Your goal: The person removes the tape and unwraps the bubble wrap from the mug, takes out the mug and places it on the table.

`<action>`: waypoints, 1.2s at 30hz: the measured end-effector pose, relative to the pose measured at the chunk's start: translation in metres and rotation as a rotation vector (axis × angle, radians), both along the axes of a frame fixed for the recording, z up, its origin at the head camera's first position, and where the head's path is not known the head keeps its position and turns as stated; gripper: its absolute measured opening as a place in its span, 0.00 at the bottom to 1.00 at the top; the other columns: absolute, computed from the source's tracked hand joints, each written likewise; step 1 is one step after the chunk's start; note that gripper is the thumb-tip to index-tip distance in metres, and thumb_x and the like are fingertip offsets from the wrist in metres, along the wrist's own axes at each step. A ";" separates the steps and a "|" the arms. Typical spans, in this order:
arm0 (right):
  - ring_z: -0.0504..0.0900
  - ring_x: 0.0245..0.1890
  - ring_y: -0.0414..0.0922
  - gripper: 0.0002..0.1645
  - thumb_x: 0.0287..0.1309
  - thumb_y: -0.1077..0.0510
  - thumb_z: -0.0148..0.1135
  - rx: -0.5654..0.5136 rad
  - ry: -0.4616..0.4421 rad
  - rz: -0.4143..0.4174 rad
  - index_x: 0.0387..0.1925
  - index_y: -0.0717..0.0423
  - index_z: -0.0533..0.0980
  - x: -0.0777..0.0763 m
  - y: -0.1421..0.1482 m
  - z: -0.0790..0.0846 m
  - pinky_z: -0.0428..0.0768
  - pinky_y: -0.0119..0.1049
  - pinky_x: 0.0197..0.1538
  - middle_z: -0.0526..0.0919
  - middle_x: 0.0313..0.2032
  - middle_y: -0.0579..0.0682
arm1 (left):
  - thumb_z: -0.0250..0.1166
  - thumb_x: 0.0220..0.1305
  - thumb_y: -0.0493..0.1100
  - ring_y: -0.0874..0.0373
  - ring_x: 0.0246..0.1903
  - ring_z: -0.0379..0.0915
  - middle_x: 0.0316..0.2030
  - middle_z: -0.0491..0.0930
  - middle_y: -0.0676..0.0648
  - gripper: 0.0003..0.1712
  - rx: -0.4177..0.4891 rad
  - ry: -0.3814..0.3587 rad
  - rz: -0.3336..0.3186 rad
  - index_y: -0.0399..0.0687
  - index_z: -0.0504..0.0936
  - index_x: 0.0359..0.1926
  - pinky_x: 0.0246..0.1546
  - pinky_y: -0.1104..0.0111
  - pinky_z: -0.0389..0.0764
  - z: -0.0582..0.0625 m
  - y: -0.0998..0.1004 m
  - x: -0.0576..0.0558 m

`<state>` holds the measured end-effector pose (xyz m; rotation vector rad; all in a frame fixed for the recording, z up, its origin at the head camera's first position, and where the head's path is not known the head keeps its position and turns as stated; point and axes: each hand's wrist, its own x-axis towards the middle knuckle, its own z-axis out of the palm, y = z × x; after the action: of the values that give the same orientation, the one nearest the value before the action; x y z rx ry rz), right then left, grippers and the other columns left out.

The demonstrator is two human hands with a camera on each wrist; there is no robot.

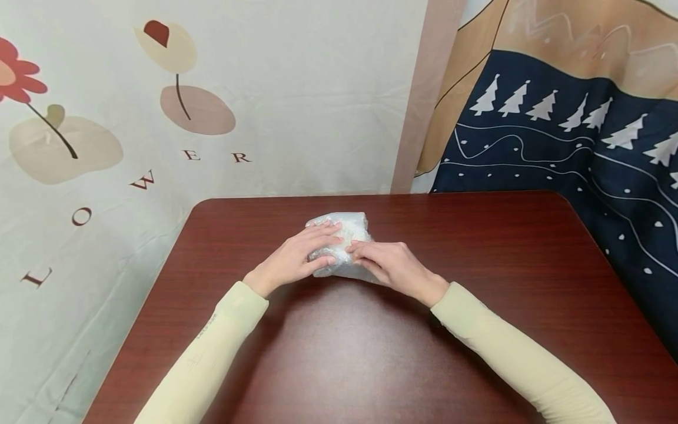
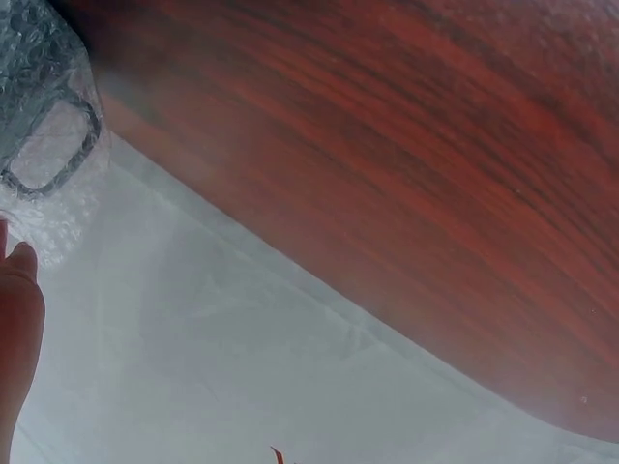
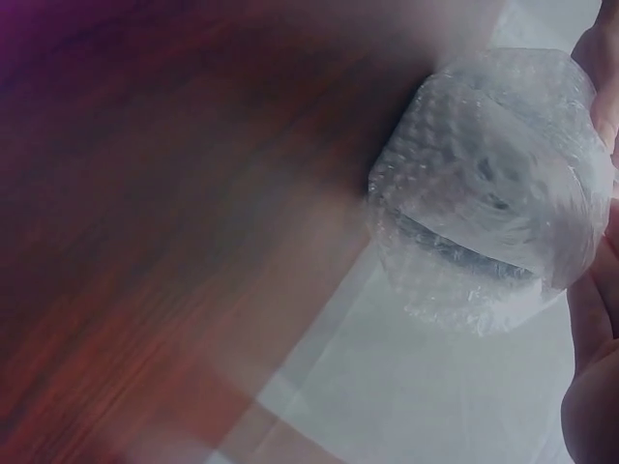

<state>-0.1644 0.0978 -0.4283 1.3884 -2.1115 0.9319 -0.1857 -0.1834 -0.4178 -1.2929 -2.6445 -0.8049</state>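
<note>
A bundle of clear bubble wrap (image 1: 346,221) lies on the table toward its far side. Through the wrap in the left wrist view, a dark rounded loop (image 2: 89,126) shows; what it belongs to cannot be made out. My left hand (image 1: 296,254) rests on the bundle's left part, its fingers fairly straight and spread over the top. From the right, my right hand (image 1: 394,265) pinches the wrap between bent fingers and thumb. In the right wrist view the bubble-wrapped bundle (image 3: 484,184) looks rounded at its end, with overlapping layers of film.
The brown wood-grain table (image 1: 339,353) has rounded far corners. Behind it hangs a pale cloth (image 1: 318,70) printed with flowers and letters. A dark blue cloth (image 1: 535,135) with white trees hangs at the right.
</note>
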 end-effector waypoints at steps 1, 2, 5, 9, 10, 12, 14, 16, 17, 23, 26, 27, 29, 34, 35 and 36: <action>0.89 0.46 0.42 0.17 0.56 0.68 0.75 -0.002 -0.003 -0.006 0.48 0.58 0.83 0.000 -0.001 0.000 0.86 0.36 0.49 0.89 0.47 0.51 | 0.70 0.70 0.52 0.49 0.75 0.60 0.74 0.69 0.50 0.26 -0.002 0.001 0.001 0.50 0.82 0.64 0.76 0.51 0.57 0.000 0.000 0.000; 0.89 0.45 0.41 0.17 0.57 0.68 0.75 -0.002 -0.005 -0.011 0.49 0.58 0.83 0.000 -0.001 0.000 0.87 0.36 0.48 0.90 0.46 0.50 | 0.70 0.69 0.52 0.49 0.75 0.60 0.74 0.69 0.50 0.26 -0.005 0.001 0.001 0.50 0.82 0.64 0.76 0.51 0.57 -0.001 0.000 0.000; 0.89 0.43 0.40 0.17 0.58 0.67 0.74 -0.002 -0.018 -0.022 0.50 0.58 0.83 0.000 -0.002 0.001 0.87 0.36 0.46 0.90 0.45 0.49 | 0.70 0.70 0.52 0.50 0.76 0.59 0.74 0.68 0.51 0.26 -0.014 -0.006 0.001 0.51 0.81 0.65 0.77 0.52 0.56 -0.001 -0.001 0.001; 0.89 0.42 0.38 0.14 0.61 0.66 0.73 0.002 -0.041 -0.038 0.49 0.57 0.84 0.000 -0.003 0.002 0.87 0.35 0.45 0.90 0.44 0.47 | 0.69 0.70 0.53 0.51 0.76 0.58 0.75 0.67 0.53 0.27 -0.019 -0.014 0.001 0.51 0.81 0.66 0.77 0.54 0.56 -0.001 -0.001 0.002; 0.89 0.41 0.38 0.13 0.61 0.65 0.73 0.003 -0.045 -0.042 0.48 0.57 0.84 0.001 -0.003 0.002 0.87 0.35 0.45 0.90 0.43 0.47 | 0.69 0.70 0.53 0.51 0.76 0.58 0.75 0.67 0.53 0.27 -0.019 -0.011 0.001 0.51 0.81 0.66 0.77 0.54 0.56 -0.001 -0.001 0.002; 0.88 0.40 0.36 0.12 0.62 0.65 0.72 0.002 -0.052 -0.047 0.48 0.56 0.84 0.001 -0.003 0.003 0.87 0.34 0.44 0.90 0.43 0.46 | 0.69 0.70 0.52 0.50 0.76 0.59 0.75 0.67 0.52 0.26 -0.017 -0.007 -0.002 0.51 0.81 0.66 0.77 0.53 0.57 -0.001 -0.001 0.001; 0.88 0.39 0.35 0.11 0.63 0.65 0.71 -0.001 -0.060 -0.050 0.47 0.56 0.84 0.001 -0.003 0.003 0.87 0.34 0.43 0.90 0.43 0.45 | 0.69 0.70 0.52 0.50 0.76 0.59 0.75 0.68 0.52 0.26 -0.016 -0.002 -0.005 0.51 0.81 0.66 0.76 0.53 0.57 -0.001 0.000 0.001; 0.87 0.37 0.34 0.10 0.63 0.64 0.71 -0.005 -0.068 -0.053 0.46 0.55 0.84 0.001 -0.003 0.004 0.86 0.33 0.42 0.90 0.42 0.44 | 0.69 0.70 0.52 0.50 0.76 0.59 0.75 0.68 0.52 0.26 -0.018 -0.001 -0.006 0.51 0.81 0.66 0.77 0.53 0.56 -0.001 0.000 0.001; 0.87 0.36 0.34 0.10 0.63 0.64 0.71 -0.006 -0.073 -0.055 0.46 0.54 0.84 0.001 -0.004 0.004 0.86 0.33 0.41 0.90 0.42 0.44 | 0.69 0.70 0.52 0.50 0.76 0.59 0.75 0.68 0.52 0.26 -0.018 -0.001 -0.006 0.51 0.81 0.66 0.77 0.53 0.56 -0.001 0.000 0.001; 0.83 0.30 0.32 0.09 0.63 0.63 0.71 -0.012 -0.081 -0.076 0.44 0.52 0.84 0.000 -0.004 0.005 0.85 0.33 0.36 0.89 0.39 0.42 | 0.69 0.70 0.53 0.51 0.76 0.59 0.75 0.67 0.53 0.26 -0.020 -0.008 -0.002 0.51 0.81 0.66 0.77 0.52 0.56 -0.001 0.000 0.001; 0.81 0.27 0.32 0.09 0.64 0.63 0.71 -0.020 -0.091 -0.075 0.44 0.51 0.83 -0.001 -0.004 0.005 0.84 0.32 0.34 0.89 0.38 0.41 | 0.69 0.70 0.52 0.50 0.76 0.59 0.75 0.68 0.52 0.26 -0.015 -0.010 -0.004 0.51 0.81 0.66 0.77 0.52 0.56 -0.001 -0.001 0.001; 0.79 0.26 0.32 0.08 0.64 0.63 0.70 -0.024 -0.096 -0.075 0.44 0.51 0.83 -0.001 -0.004 0.005 0.83 0.32 0.33 0.88 0.38 0.41 | 0.69 0.70 0.52 0.50 0.76 0.59 0.75 0.68 0.52 0.26 -0.013 -0.010 -0.005 0.51 0.81 0.66 0.77 0.52 0.56 -0.001 -0.001 0.001; 0.77 0.25 0.32 0.08 0.66 0.63 0.69 -0.035 -0.106 -0.076 0.45 0.51 0.82 -0.001 -0.004 0.005 0.82 0.31 0.32 0.88 0.37 0.41 | 0.69 0.70 0.52 0.49 0.76 0.59 0.75 0.68 0.52 0.26 -0.012 -0.010 -0.005 0.51 0.81 0.66 0.77 0.52 0.56 -0.001 0.000 0.002; 0.75 0.23 0.32 0.08 0.68 0.62 0.67 -0.059 -0.108 -0.092 0.46 0.51 0.80 -0.001 -0.005 0.004 0.80 0.30 0.29 0.87 0.35 0.42 | 0.68 0.71 0.53 0.50 0.76 0.58 0.75 0.68 0.52 0.26 -0.021 -0.016 0.002 0.51 0.81 0.66 0.77 0.52 0.56 0.000 0.000 0.002; 0.75 0.23 0.32 0.08 0.68 0.62 0.66 -0.061 -0.106 -0.094 0.47 0.51 0.80 -0.001 -0.005 0.004 0.79 0.30 0.29 0.87 0.34 0.42 | 0.68 0.71 0.53 0.51 0.76 0.58 0.75 0.68 0.53 0.26 -0.025 -0.016 0.005 0.51 0.81 0.66 0.77 0.52 0.56 0.000 0.000 0.002; 0.75 0.23 0.32 0.07 0.69 0.61 0.66 -0.061 -0.103 -0.097 0.47 0.51 0.80 -0.001 -0.005 0.004 0.79 0.31 0.29 0.87 0.34 0.42 | 0.68 0.71 0.53 0.51 0.76 0.58 0.75 0.67 0.53 0.26 -0.030 -0.017 0.009 0.51 0.81 0.66 0.77 0.53 0.56 0.000 0.001 0.002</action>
<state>-0.1656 0.0929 -0.4242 1.2199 -2.1853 1.0401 -0.1834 -0.1827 -0.4179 -1.2856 -2.6835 -0.7815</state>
